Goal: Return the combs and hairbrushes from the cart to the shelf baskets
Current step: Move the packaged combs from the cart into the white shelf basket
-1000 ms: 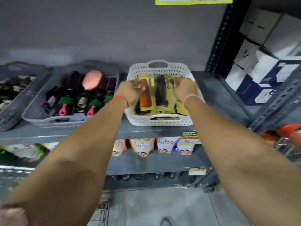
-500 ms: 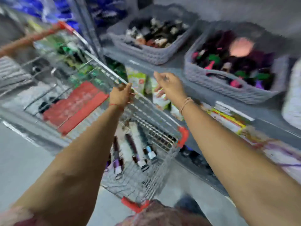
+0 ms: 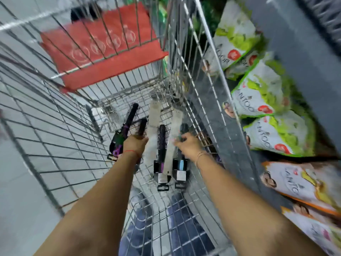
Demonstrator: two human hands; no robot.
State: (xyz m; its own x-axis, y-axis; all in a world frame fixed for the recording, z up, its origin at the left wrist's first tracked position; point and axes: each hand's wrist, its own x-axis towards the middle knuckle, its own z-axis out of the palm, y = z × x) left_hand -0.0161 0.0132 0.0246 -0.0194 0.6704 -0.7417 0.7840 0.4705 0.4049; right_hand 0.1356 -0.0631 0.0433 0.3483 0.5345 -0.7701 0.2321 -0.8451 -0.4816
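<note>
With both arms reaching into the cart (image 3: 55, 145), the left hand (image 3: 135, 144) wraps a dark round hairbrush (image 3: 142, 126); the right hand (image 3: 188, 146) curls over packaged brushes (image 3: 162, 137), its grip unclear. Each handle should be gripped firmly before lifting clear of the wire.

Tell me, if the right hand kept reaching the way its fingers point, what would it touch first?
Most likely the round hairbrush with the blue handle, whose bristled head shows just past the right hand. The fingertips look almost on it, beside the pale comb, though motion blur hides the depth.
</note>
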